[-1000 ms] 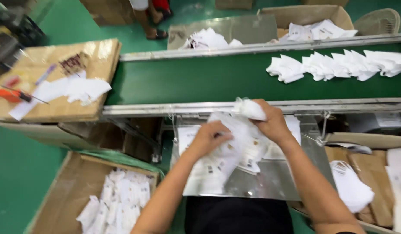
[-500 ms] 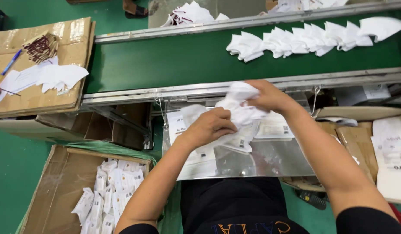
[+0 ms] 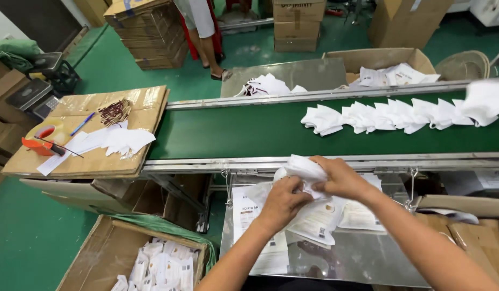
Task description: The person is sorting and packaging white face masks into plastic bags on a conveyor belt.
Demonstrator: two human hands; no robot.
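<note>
My left hand (image 3: 280,203) and my right hand (image 3: 339,178) meet over a metal work tray (image 3: 362,258), just in front of the conveyor's near rail. Together they grip a folded white mask (image 3: 303,168) and a clear printed pouch (image 3: 318,220) that hangs below it. The mask's lower part is hidden behind my fingers and the pouch's mouth. More printed pouches (image 3: 260,237) lie flat on the tray under my hands. On the green conveyor belt (image 3: 228,132) a row of several white masks (image 3: 389,114) stretches to the right edge.
A cardboard-topped stand (image 3: 104,156) at the left holds tape, a pen, papers and dark bands. An open carton (image 3: 98,253) of packed pouches sits at the lower left. Another person's legs (image 3: 209,51) stand beyond the belt, among stacked cartons. Masks (image 3: 265,85) lie on the far tray.
The camera has tilted up, showing more of the far floor and cartons. My hands have drawn closer together on the mask and pouch, staying at the tray's back edge.
</note>
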